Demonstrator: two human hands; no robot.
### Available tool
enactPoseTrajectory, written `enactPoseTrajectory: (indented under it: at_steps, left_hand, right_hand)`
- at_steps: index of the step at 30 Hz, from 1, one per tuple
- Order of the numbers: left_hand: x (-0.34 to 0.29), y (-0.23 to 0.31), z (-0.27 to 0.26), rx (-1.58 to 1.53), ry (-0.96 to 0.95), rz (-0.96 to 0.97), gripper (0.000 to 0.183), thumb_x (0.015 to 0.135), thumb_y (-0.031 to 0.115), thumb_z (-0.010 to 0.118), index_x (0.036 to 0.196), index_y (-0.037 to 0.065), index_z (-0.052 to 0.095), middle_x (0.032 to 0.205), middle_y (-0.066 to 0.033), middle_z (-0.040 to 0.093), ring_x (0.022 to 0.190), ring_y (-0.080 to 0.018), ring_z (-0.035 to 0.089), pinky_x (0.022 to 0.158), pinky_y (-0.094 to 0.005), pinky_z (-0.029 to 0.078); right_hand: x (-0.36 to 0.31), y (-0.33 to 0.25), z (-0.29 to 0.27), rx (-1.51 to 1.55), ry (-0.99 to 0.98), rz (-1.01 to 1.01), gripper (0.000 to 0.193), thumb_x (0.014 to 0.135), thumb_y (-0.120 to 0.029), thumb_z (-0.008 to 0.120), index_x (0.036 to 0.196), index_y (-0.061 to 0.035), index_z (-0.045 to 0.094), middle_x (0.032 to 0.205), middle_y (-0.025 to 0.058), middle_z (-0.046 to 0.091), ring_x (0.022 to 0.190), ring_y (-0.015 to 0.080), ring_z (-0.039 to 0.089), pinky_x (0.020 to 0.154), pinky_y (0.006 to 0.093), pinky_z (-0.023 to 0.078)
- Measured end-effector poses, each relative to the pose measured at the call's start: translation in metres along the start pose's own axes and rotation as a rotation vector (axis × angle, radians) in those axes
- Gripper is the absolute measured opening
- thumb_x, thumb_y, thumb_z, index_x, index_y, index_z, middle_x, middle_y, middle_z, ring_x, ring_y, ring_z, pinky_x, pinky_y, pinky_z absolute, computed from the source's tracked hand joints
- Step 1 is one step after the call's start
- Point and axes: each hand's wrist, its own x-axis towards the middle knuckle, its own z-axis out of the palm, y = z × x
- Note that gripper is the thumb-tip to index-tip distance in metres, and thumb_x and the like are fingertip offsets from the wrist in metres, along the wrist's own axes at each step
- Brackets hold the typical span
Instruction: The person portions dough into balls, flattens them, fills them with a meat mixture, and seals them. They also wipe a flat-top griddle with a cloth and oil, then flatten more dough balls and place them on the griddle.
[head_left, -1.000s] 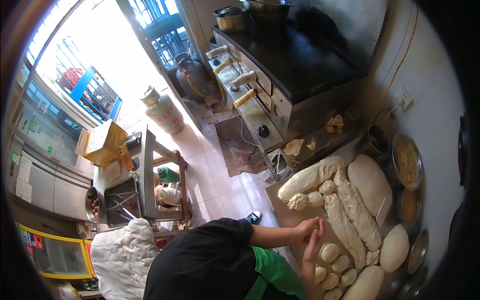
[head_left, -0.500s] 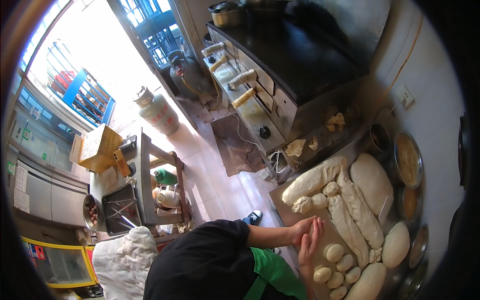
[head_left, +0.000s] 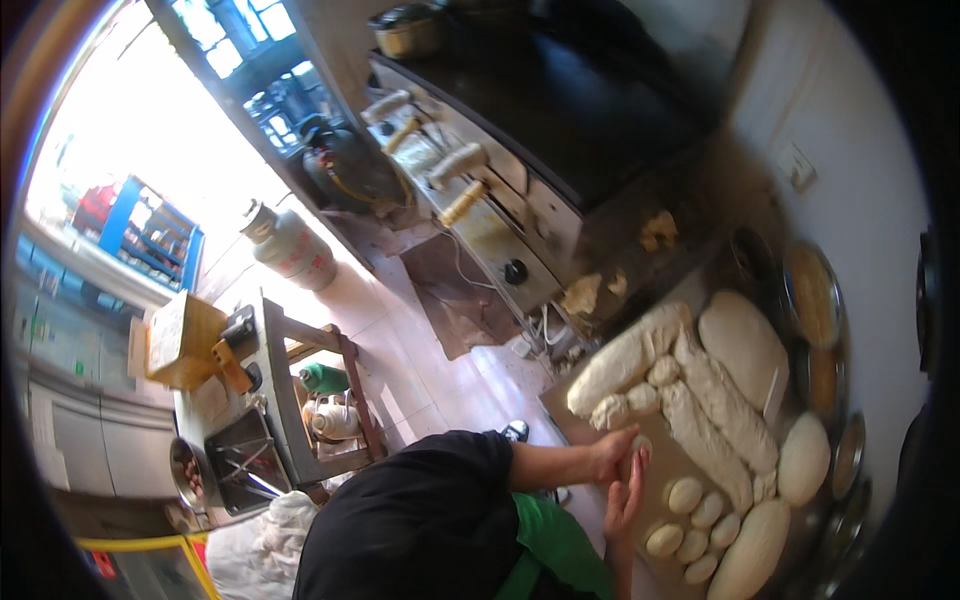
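Observation:
Over the near edge of the dough table (head_left: pixel 580 440), my left hand (head_left: pixel 612 455) and my right hand (head_left: pixel 625 500) are pressed together, palm against palm. A small pale piece of dough (head_left: pixel 642 444) shows between them at the fingertips; most of it is hidden. Just below and right of my hands lie several small round dough balls (head_left: pixel 685 495). Beyond my fingers stretch long rolls of dough (head_left: pixel 700 440), with small lumps (head_left: pixel 628 402) at their ends. Large smooth dough pieces (head_left: pixel 742 345) rest along the far side.
A black griddle stove (head_left: pixel 560 110) with wrapped handles stands ahead. Metal bowls (head_left: pixel 812 295) line the wall. Left are a side table (head_left: pixel 285 400) with a yellow box (head_left: pixel 185 340), a gas cylinder (head_left: pixel 290 245) and a white cloth (head_left: pixel 262 550). A pale scraper (head_left: pixel 773 392) leans among the dough.
The view has shifted and tilted slightly. My hands stay pressed together near the same spot, and a bit of dough now shows at the fingertips. The dough on the table looks unchanged.

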Motion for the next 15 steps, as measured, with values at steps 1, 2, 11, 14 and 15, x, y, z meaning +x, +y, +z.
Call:
enactPoseTrajectory:
  at_steps: [1, 2, 11, 14, 15]
  left_hand:
    - [-0.003, 0.001, 0.0, 0.032, 0.081, 0.047, 0.057, 0.098, 0.061, 0.036, 0.106, 0.01, 0.06, 0.094, -0.0073, 0.065, 0.091, -0.0229, 0.059, 0.082, -0.0406, 0.05]
    - [-0.007, 0.002, 0.003, 0.04, 0.167, 0.046, 0.057, 0.098, 0.062, 0.037, 0.108, 0.01, 0.06, 0.098, -0.0084, 0.066, 0.093, -0.0244, 0.06, 0.082, -0.0428, 0.05]
    - [-0.023, -0.021, 0.046, 1.035, 0.178, 0.512, 0.039, 0.102, 0.039, 0.047, 0.122, 0.008, 0.059, 0.117, -0.0097, 0.063, 0.109, -0.0255, 0.059, 0.096, -0.0411, 0.047]
    - [-0.006, -0.03, 0.035, 1.995, -0.052, 1.093, 0.037, 0.098, 0.029, 0.052, 0.127, 0.007, 0.057, 0.126, -0.0148, 0.058, 0.119, -0.0305, 0.054, 0.102, -0.0418, 0.043]
    - [0.002, -0.031, 0.029, 2.257, -0.184, 1.313, 0.038, 0.097, 0.026, 0.053, 0.129, 0.007, 0.057, 0.129, -0.0165, 0.056, 0.123, -0.0319, 0.052, 0.104, -0.042, 0.041]
  right_hand:
    - [-0.009, 0.007, 0.0, 0.144, 0.043, 0.031, 0.054, 0.102, -0.023, 0.047, 0.147, 0.0037, 0.034, 0.155, 0.0244, 0.03, 0.145, 0.0398, 0.025, 0.118, 0.0475, 0.021]
    - [-0.018, 0.016, -0.003, 0.103, 0.069, 0.126, 0.054, 0.102, -0.022, 0.047, 0.147, 0.0036, 0.034, 0.155, 0.0248, 0.03, 0.145, 0.0395, 0.025, 0.118, 0.0466, 0.02]
    - [-0.046, 0.101, 0.017, -0.462, 0.063, 0.113, 0.062, 0.09, -0.026, 0.066, 0.136, 0.0072, 0.043, 0.142, 0.0299, 0.042, 0.135, 0.0435, 0.038, 0.113, 0.0494, 0.03]
    - [-0.066, 0.097, 0.005, -0.174, 0.2, 0.226, 0.054, 0.093, -0.021, 0.062, 0.136, 0.0069, 0.044, 0.139, 0.0282, 0.046, 0.131, 0.0413, 0.044, 0.11, 0.0468, 0.034]
    - [-0.07, 0.095, 0.001, -0.084, 0.268, 0.264, 0.052, 0.094, -0.02, 0.06, 0.136, 0.0065, 0.045, 0.139, 0.0273, 0.047, 0.13, 0.0403, 0.045, 0.109, 0.0455, 0.035]
